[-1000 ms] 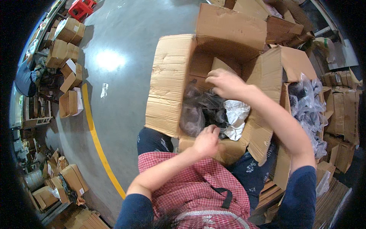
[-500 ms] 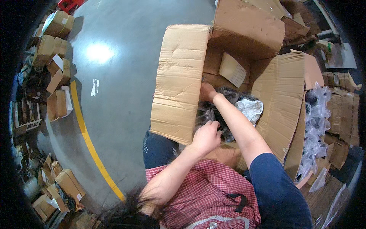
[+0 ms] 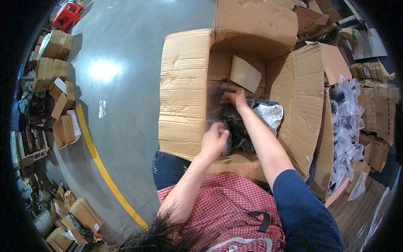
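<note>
A large open cardboard box (image 3: 184, 94) stands before me with its flaps folded out. Inside lie dark bundles in clear plastic (image 3: 241, 132), whose kind I cannot make out. My left hand (image 3: 215, 140) is at the box's near left inner side, fingers curled on a dark plastic-wrapped bundle. Deeper in, my right hand (image 3: 236, 97) has its fingers apart above a dark, blurred bundle (image 3: 217, 94); whether it touches that one is unclear. A crumpled white bag (image 3: 270, 116) rests right of my right forearm. Against the far inner wall leans a cream perforated sheet (image 3: 246, 74).
Right of the box, clear plastic bags with dark items (image 3: 346, 130) fill another carton. Smaller cardboard boxes (image 3: 56, 44) line the left side, with a red plastic stool (image 3: 67, 17) beyond them. A yellow line (image 3: 100, 161) runs along the grey floor.
My right hand has come out from behind the left flap, its fingers now showing. My left hand has moved slightly farther into the box. The whole view has shifted a little.
</note>
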Demonstrator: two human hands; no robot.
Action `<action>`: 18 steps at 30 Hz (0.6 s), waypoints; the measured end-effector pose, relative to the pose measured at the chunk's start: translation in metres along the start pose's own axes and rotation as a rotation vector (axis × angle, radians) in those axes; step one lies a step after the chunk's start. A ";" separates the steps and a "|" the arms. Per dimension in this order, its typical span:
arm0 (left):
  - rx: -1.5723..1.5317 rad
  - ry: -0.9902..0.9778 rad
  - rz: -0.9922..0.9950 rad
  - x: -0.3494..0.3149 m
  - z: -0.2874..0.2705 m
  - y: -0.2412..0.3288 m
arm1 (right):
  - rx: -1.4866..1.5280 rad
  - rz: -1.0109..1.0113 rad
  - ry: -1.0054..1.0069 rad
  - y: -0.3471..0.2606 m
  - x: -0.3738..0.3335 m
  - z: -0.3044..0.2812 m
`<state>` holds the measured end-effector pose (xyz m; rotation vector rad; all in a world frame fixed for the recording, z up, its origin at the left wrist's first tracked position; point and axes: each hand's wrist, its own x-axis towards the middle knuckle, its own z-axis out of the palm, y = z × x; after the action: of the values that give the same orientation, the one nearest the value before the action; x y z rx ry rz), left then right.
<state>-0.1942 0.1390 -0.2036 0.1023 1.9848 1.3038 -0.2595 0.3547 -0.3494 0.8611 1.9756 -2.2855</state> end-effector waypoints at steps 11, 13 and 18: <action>-1.207 -0.167 -0.180 0.001 -0.007 0.024 | -0.634 -0.524 -0.348 -0.123 -0.218 0.019; -1.180 -0.215 -0.143 -0.003 -0.011 0.029 | -0.675 -0.504 -0.507 -0.156 -0.247 0.017; -1.026 -0.145 0.151 -0.012 -0.006 0.047 | -0.028 0.050 -0.186 -0.180 -0.241 -0.035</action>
<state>-0.2038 0.1515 -0.1575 -0.1469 1.0133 2.1771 -0.1023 0.3414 -0.0908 0.6608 1.8819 -2.2154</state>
